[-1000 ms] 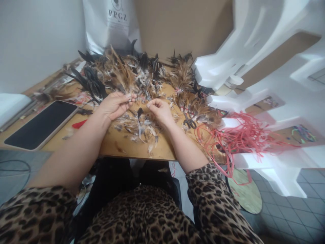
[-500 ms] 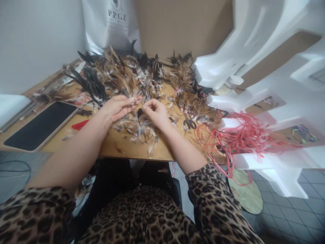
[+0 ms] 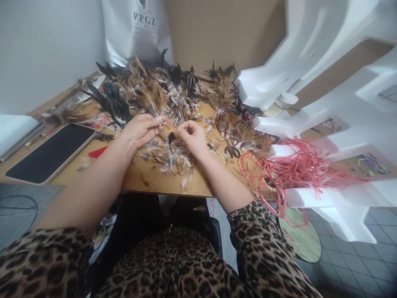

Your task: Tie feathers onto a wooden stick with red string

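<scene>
Our left hand [image 3: 139,131] clamps a brown feather bundle [image 3: 154,100]; our right hand [image 3: 195,135] pinches, contents unclear; slackening could scatter it.

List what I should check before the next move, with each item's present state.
1. Left hand grips the feather bundle: ok, pinched near its base.
2. Right hand has something in its pinch: cannot tell, too small to see.
3. Scissors in view: ok, on the table, right of the right hand.
4. Surface below the hands tidy: not ok, loose feathers are scattered there.
5. Ribbon untangled: not ok, a tangle with strands over the table's edge.
6. Phone flat: ok, left of the left hand.
</scene>
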Action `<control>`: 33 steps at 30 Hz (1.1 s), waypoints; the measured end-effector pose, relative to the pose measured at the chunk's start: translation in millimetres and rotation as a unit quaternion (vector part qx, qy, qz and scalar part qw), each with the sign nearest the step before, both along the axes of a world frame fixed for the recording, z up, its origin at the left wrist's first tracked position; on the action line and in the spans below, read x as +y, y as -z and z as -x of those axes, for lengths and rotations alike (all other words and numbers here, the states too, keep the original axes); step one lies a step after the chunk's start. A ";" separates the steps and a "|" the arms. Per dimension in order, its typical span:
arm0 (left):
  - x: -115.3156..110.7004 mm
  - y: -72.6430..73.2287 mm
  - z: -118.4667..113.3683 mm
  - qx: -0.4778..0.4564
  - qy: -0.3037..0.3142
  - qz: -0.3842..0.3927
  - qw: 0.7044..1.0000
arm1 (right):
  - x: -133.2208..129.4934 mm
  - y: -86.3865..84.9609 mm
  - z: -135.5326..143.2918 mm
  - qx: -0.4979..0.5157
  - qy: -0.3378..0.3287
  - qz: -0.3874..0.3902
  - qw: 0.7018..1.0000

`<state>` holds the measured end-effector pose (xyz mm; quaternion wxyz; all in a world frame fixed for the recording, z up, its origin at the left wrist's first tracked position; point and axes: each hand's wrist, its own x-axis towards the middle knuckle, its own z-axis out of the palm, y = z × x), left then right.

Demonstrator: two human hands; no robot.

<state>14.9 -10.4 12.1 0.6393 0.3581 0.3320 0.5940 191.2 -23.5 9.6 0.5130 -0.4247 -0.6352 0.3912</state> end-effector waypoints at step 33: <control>-1.9 7.0 -7.3 0.153 0.042 -0.006 0.987 | 3.3 -3.1 -8.9 -0.238 0.025 -0.172 0.956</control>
